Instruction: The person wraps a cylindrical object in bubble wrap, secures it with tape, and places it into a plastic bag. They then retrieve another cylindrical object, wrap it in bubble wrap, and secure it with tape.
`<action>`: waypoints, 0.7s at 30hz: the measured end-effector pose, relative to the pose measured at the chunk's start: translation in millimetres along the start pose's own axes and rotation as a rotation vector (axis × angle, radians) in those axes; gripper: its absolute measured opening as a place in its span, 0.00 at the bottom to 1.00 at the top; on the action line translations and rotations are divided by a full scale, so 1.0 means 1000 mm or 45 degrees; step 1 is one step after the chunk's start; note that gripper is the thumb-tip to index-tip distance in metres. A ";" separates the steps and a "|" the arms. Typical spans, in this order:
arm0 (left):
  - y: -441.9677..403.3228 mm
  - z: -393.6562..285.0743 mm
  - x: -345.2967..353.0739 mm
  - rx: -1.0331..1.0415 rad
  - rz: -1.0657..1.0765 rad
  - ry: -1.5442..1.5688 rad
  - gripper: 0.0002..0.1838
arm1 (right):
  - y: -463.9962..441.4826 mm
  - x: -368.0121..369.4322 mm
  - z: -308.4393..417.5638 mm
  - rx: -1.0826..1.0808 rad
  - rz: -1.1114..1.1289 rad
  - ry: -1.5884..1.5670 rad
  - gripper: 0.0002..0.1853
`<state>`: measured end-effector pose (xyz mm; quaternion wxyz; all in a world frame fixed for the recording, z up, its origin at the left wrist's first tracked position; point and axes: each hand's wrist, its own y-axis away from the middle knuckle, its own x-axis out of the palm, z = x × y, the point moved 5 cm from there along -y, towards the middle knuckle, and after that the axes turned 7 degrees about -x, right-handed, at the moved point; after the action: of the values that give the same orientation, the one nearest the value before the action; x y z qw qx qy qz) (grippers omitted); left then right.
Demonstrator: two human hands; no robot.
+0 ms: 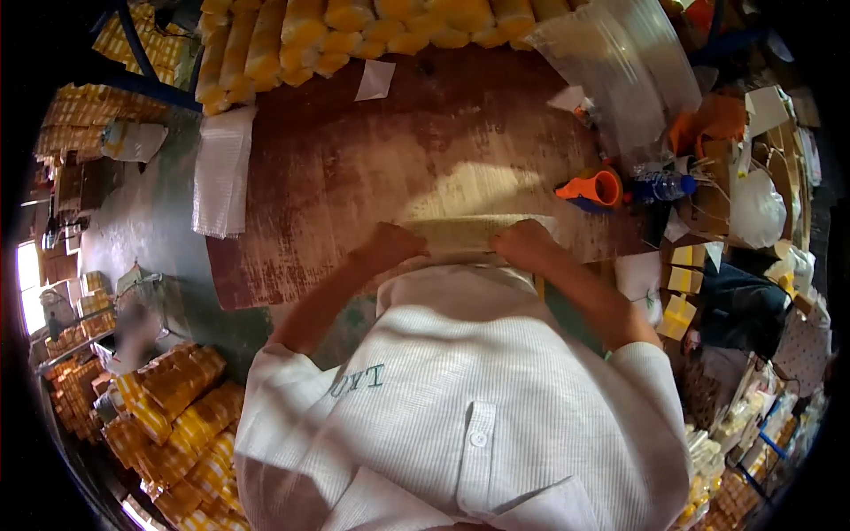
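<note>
A pale, whitish roll or folded sheet (460, 234) lies across the near edge of the brown worn table (354, 168), close to the front of the white shirt. My left hand (397, 243) is closed on its left end. Its right end is in my right hand (524, 242), whose fingers are also closed. The fingertips of both hands are partly hidden under the sheet. Beyond the hands, bare worn wood shows in a patch of light.
Stacked yellow rolls (354, 31) line the table's far edge. Bubble wrap (223, 173) hangs at the left. An orange tape dispenser (591, 188), a blue-capped bottle (664, 185) and clear plastic sheets (620, 80) lie at the right. Yellow-taped packages (181, 398) are piled lower left.
</note>
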<state>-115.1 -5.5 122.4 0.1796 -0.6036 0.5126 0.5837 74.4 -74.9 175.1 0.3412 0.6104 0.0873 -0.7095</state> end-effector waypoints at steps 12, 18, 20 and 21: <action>0.031 -0.010 -0.017 -0.178 -0.524 0.694 0.18 | -0.005 -0.162 0.068 -0.398 -0.157 0.320 0.08; 0.036 -0.013 -0.028 0.116 -0.884 0.433 0.17 | -0.001 -0.145 0.067 -0.388 0.077 0.221 0.17; 0.028 -0.007 -0.010 0.173 -0.814 0.402 0.15 | -0.005 -0.130 0.057 -0.335 0.147 0.240 0.18; 0.023 -0.001 0.006 0.192 -0.739 0.433 0.13 | -0.002 -0.133 0.066 -0.281 0.139 0.302 0.18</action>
<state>-135.4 -17.9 126.2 0.2942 -0.7979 0.3839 0.3597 22.8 -59.1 313.3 0.4315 0.6524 0.1711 -0.5991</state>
